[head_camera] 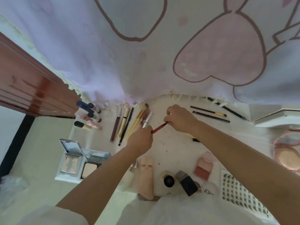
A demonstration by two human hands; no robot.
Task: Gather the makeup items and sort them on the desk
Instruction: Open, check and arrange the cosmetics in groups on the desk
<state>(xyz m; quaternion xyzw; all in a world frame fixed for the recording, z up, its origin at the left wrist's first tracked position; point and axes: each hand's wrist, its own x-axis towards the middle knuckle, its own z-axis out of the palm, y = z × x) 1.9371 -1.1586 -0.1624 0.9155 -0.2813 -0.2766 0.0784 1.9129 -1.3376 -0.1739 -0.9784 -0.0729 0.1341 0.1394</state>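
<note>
Red pencil [159, 127] — gripped by both hands, seemingly — slants up-right.

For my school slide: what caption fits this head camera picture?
Both hands hold a red pencil above sorted makeup.

Your hands hold a red pencil [159, 127] over the bench [170, 143]: left hand [142, 138] grips one end with a silver tube [147, 119], right hand [180, 119] pinches the other.

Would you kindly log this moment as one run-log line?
left hand: grips red pencil | right hand: pinches its other end | slim items: rowed on desk
</note>
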